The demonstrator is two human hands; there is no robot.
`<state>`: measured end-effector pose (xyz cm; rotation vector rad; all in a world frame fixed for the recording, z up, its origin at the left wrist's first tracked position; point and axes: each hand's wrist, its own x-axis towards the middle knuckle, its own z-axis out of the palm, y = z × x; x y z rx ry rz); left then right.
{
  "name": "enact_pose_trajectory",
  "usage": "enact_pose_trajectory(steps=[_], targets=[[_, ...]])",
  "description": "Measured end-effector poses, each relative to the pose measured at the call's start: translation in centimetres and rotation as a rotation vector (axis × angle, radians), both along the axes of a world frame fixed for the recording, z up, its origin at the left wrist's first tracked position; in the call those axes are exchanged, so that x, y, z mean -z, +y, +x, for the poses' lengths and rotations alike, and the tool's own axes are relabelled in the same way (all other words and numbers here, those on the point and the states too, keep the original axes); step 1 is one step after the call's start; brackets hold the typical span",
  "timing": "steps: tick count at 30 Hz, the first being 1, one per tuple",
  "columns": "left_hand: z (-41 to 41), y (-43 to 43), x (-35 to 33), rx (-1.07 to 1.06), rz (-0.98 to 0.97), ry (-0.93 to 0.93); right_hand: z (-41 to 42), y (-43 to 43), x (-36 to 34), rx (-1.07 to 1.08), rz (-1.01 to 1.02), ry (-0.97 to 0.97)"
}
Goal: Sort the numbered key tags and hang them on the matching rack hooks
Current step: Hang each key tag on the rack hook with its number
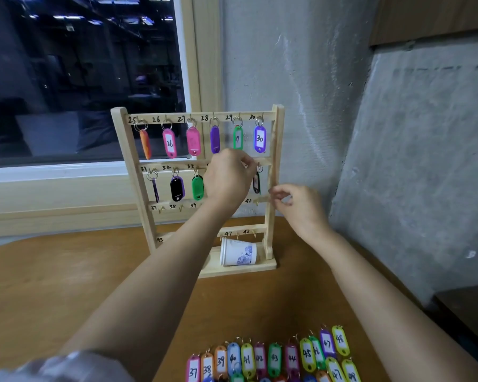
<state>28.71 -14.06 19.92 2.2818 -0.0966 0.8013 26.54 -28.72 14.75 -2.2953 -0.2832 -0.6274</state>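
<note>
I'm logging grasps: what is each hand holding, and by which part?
It cannot be told. The left hand curls at the wooden key rack's second rail, hiding anything pinched; the right hand's pinched fingers show nothing between them.

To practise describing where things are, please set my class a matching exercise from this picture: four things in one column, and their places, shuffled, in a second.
Things
1. white paper cup
2. purple plastic key tag marked 30
3. orange plastic key tag marked 39
4. green plastic key tag under the number 33

Places
A. hanging in the second row of the wooden rack
B. lying on its side on the rack's base
C. lying on the brown table
D. hanging in the rack's top row

Pairs: 1-B, 2-D, 3-C, 4-A
</note>
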Motion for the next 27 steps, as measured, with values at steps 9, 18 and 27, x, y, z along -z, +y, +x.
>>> enact_pose_trajectory(steps=[9,18,27], targets=[[-4.5,3.6,5.4,0.130,0.037,0.170,-3.1,-0.1,4.9,-0.084,-0.028,0.184],[-13.4,11.1,15.6,0.130,0.064,0.528,-9.9,3.7,9.5,-0.256,-0.048,0.325],[-18.0,12.5,20.0,0.126,0.143,0.636,-15.0,7.0,12.6,-0.323,-0.124,0.407]])
